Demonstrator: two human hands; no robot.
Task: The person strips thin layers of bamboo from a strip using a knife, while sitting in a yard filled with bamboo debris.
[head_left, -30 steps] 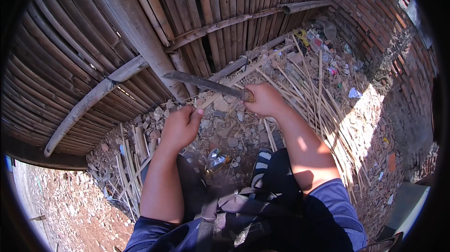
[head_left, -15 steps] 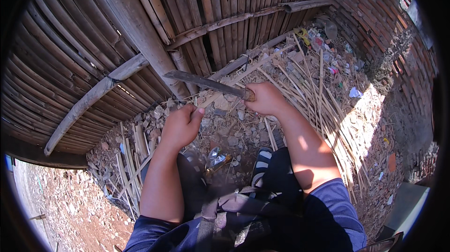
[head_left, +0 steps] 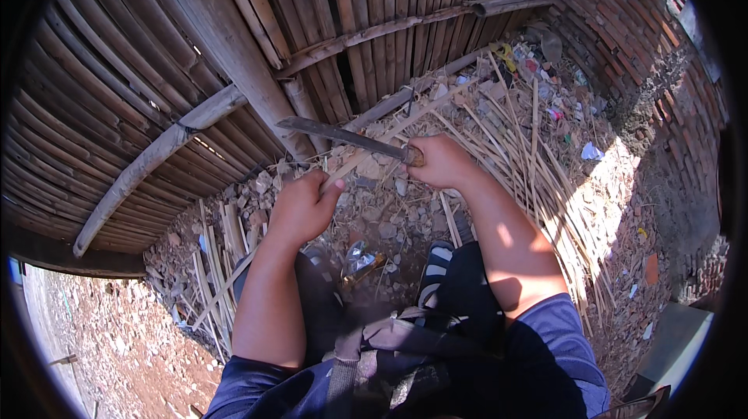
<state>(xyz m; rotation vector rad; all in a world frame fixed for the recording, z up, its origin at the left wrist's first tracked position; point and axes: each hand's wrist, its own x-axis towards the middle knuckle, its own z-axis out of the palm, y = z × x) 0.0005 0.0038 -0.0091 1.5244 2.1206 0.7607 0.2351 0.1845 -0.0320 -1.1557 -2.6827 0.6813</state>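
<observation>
Right hand [head_left: 442,162] wrapped in a full fist around the handle of a long dark machete [head_left: 343,135], blade reaching left and slightly up toward the base of a thick slanted wooden post [head_left: 226,45]. Left hand [head_left: 302,205] curled shut around a thin split bamboo strip [head_left: 393,131], gripping near its lower end, thumb laid along it; strip running up and right, crossing under the blade just beside the right fist. Both held above rubble-strewn ground [head_left: 382,216] at the foot of a bamboo slat wall [head_left: 374,6]. More loose bamboo strips [head_left: 538,162] scattered across the ground to the right, up to a brick wall [head_left: 623,22] at the right edge. Sandalled foot [head_left: 436,259] below the hands, among stones. Horizontal bamboo rail [head_left: 405,23] lashed across the slats above the blade.
</observation>
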